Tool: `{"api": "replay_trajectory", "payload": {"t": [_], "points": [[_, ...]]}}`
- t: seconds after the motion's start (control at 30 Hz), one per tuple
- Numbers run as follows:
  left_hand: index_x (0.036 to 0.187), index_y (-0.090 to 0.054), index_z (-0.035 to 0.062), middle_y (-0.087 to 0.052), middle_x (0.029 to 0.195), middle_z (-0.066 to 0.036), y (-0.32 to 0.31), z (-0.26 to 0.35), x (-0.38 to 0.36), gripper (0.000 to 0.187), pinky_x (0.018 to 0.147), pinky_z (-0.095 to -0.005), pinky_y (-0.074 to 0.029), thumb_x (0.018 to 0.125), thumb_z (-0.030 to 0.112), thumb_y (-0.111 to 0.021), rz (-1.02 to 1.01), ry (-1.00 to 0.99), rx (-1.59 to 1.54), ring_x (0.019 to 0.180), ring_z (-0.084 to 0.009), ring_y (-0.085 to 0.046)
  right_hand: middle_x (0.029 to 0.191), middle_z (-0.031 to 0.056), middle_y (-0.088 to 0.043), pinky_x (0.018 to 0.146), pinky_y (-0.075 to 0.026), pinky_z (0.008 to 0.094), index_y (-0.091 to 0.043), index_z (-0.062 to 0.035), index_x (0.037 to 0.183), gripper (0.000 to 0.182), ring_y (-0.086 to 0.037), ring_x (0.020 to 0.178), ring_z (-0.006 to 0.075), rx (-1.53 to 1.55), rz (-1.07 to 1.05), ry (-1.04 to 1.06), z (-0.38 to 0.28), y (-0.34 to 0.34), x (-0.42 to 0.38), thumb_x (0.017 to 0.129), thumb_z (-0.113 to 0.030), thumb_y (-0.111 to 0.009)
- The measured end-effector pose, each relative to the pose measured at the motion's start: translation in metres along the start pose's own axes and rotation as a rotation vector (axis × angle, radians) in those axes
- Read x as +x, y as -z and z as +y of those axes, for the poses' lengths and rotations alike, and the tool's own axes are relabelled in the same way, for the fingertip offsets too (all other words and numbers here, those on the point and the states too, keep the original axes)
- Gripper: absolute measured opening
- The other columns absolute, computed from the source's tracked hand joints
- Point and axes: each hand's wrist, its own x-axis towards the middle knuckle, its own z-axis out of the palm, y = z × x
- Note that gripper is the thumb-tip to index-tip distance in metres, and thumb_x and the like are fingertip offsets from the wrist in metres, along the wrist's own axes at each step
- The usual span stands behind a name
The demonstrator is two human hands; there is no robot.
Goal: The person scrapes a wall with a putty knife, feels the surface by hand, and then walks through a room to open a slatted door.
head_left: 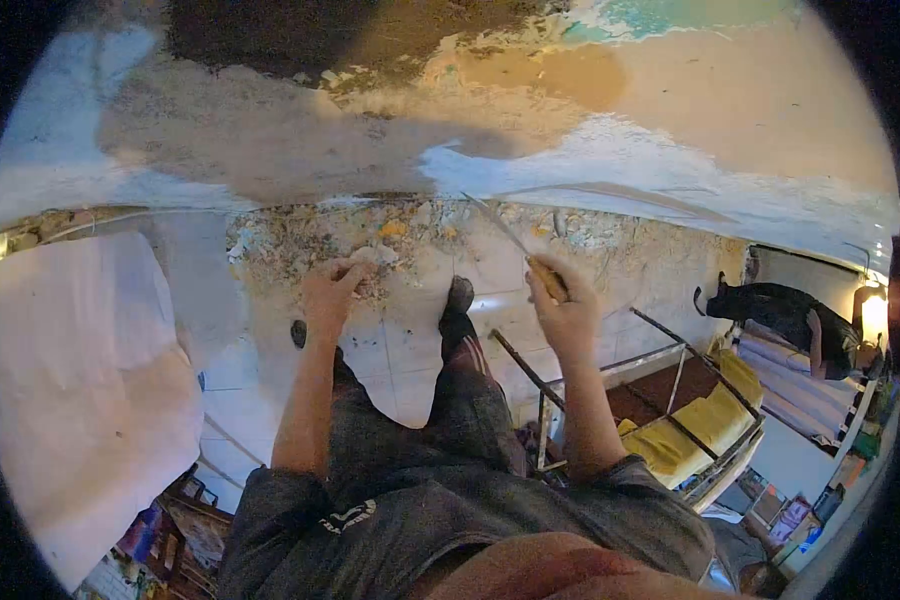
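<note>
My right hand (567, 305) is wrapped round the wooden handle of a knife-like tool (500, 228) with a long, thin metal blade. The blade slants up and left, and its tip overlaps the foot of the wall (450, 165). Patches of white, beige and brown cover this wall, with rough peeled edges higher up. Lower left of the tip, my left hand (332, 290) is closed, thumb and fingers drawn together over the rubble (310, 245) along the wall's base. I cannot tell whether the left fingers pinch anything.
My feet stand on pale floor tiles (400, 370). A metal frame (530, 365) with yellow cloth (705, 405) is close by my right arm. On the left hangs a large pale sheet (80, 390). Another person (785, 315) in dark clothes is at the far right, near a lit lamp (873, 315).
</note>
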Motion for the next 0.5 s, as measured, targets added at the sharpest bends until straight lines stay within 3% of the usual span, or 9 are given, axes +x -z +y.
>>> {"api": "replay_trajectory", "payload": {"t": [0.03, 0.13, 0.17, 0.2, 0.27, 0.33, 0.4, 0.43, 0.5], "points": [[0.084, -0.068, -0.0047, -0.065, 0.069, -0.008, 0.0, -0.008, 0.003, 0.022, 0.055, -0.0251, -0.047, 0.086, 0.017, -0.064, 0.001, 0.001, -0.002, 0.059, -0.0119, -0.059, 0.088, 0.0093, -0.068, 0.073, -0.051, 0.0278, -0.066, -0.0031, 0.1, 0.022, -0.065, 0.082, 0.0154, 0.075, 0.038, 0.055, -0.005, 0.004, 0.004, 0.079, -0.008, -0.07], [0.086, -0.068, -0.0063, -0.066, 0.069, -0.008, 0.0, -0.021, 0.012, 0.023, 0.056, -0.0245, -0.047, 0.086, 0.017, -0.065, 0.002, -0.128, 0.129, 0.059, -0.0122, -0.059, 0.085, 0.0086, -0.068, 0.069, -0.052, 0.0268, -0.065, -0.0007, 0.095, 0.018, -0.065, 0.076, 0.0134, 0.1, 0.09, 0.068, -0.013, 0.011, 0.013, 0.079, -0.007, -0.071], [0.089, -0.068, -0.0058, -0.066, 0.07, -0.008, -0.003, -0.021, 0.012, 0.022, 0.058, -0.025, -0.048, 0.085, 0.016, -0.064, 0.017, -0.167, 0.06, 0.062, -0.0131, -0.061, 0.084, 0.0105, -0.067, 0.065, -0.055, 0.0276, -0.064, 0.0014, 0.091, 0.016, -0.066, 0.072, 0.0155, 0.354, 0.061, -0.11, -0.018, 0.011, 0.012, 0.081, -0.009, -0.071], [0.092, -0.068, -0.0053, -0.067, 0.071, -0.008, -0.004, -0.015, 0.01, 0.022, 0.06, -0.0254, -0.049, 0.085, 0.015, -0.064, 0.031, -0.206, -0.008, 0.064, -0.0139, -0.062, 0.084, 0.0105, -0.067, 0.065, -0.055, 0.0276, -0.064, 0.0014, 0.091, 0.016, -0.066, 0.072, 0.0155, 0.355, 0.058, -0.113, -0.019, 0.011, 0.013, 0.081, -0.009, -0.071], [0.096, -0.068, -0.0033, -0.068, 0.076, -0.01, -0.007, -0.009, 0.013, 0.021, 0.064, -0.0265, -0.051, 0.084, 0.014, -0.064, 0.035, -0.187, -0.013, 0.068, -0.0161, -0.064, 0.082, 0.0129, -0.066, 0.06, -0.056, 0.0289, -0.063, 0.0025, 0.092, 0.016, -0.066, 0.067, 0.0194, 0.645, 0.078, -0.351, -0.018, 0.009, 0.015, 0.082, -0.009, -0.069], [0.1, -0.068, -0.0012, -0.069, 0.08, -0.011, -0.007, -0.009, 0.02, 0.023, 0.067, -0.0275, -0.053, 0.084, 0.014, -0.063, 0.038, -0.168, -0.016, 0.073, -0.0182, -0.066, 0.084, 0.0134, -0.066, 0.06, -0.056, 0.029, -0.061, 0.0022, 0.097, 0.019, -0.066, 0.068, 0.0209, 0.775, 0.064, -0.407, -0.009, 0.005, 0.012, 0.082, -0.008, -0.067], [0.114, -0.061, 0.0011, -0.065, 0.107, -0.017, -0.008, -0.016, 0.03, 0.034, 0.082, -0.034, -0.052, 0.085, 0.017, -0.062, -0.034, -0.235, -0.008, 0.098, -0.0223, -0.063, 0.086, 0.0138, -0.065, 0.061, -0.056, 0.0292, -0.059, 0.0019, 0.103, 0.023, -0.067, 0.07, 0.0224, 0.905, 0.056, -0.464, 0.003, 0.001, 0.007, 0.083, -0.008, -0.066], [0.114, -0.061, 0.0011, -0.065, 0.107, -0.017, -0.01, -0.019, 0.031, 0.034, 0.082, -0.034, -0.052, 0.085, 0.017, -0.062, -0.036, -0.233, -0.004, 0.098, -0.0223, -0.063, 0.089, 0.0141, -0.065, 0.062, -0.056, 0.0295, -0.055, 0.0021, 0.11, 0.03, -0.066, 0.073, 0.0228, 1.06, -0.006, -0.524, 0.009, -0.002, 0.005, 0.083, -0.008, -0.065], [0.127, -0.049, -0.0007, -0.051, 0.129, -0.019, -0.016, -0.019, 0.033, 0.049, 0.097, -0.0401, -0.043, 0.087, 0.023, -0.062, 0.009, -0.481, 0.468, 0.121, -0.0241, -0.049, 0.093, 0.0144, -0.064, 0.064, -0.056, 0.0297, -0.051, 0.0023, 0.117, 0.038, -0.066, 0.075, 0.0232, 1.218, -0.066, -0.584, 0.015, -0.004, 0.001, 0.082, -0.007, -0.064]]}}
